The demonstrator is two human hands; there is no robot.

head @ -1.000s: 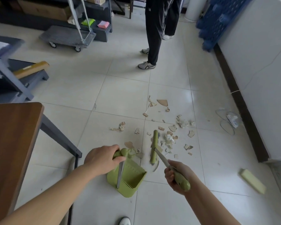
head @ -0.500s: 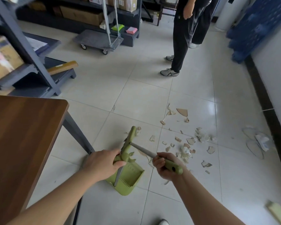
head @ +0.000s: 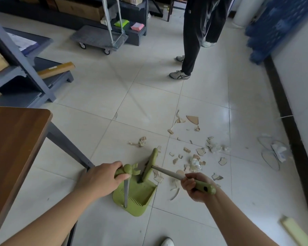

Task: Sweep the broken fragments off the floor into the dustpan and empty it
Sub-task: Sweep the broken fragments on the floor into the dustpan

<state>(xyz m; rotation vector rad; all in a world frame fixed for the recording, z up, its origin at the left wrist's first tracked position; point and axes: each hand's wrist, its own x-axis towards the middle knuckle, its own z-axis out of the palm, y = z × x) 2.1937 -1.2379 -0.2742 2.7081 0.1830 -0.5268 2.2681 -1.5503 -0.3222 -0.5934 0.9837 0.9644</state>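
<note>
A green dustpan (head: 140, 196) stands on the tiled floor in front of me. My left hand (head: 100, 178) grips the green top of its upright handle. My right hand (head: 194, 188) grips the green end of the broom handle (head: 205, 188), whose grey shaft runs up-left to the green broom head (head: 150, 164). The head lies at the dustpan's mouth, on its right side. Several beige and whitish broken fragments (head: 194, 157) are scattered on the floor to the right of the broom, with a large triangular shard (head: 192, 119) farther off.
A brown table (head: 12, 142) with a grey leg stands at my left. A person (head: 194, 41) in dark trousers stands ahead. A wheeled cart (head: 100, 38) and shelving lie at the back left. A wall with a dark baseboard (head: 292, 130) runs along the right, wire loops (head: 270, 153) beside it.
The broom head has swept left from among the fragments to the dustpan's mouth. My view has shifted, and both hands kept their grips.
</note>
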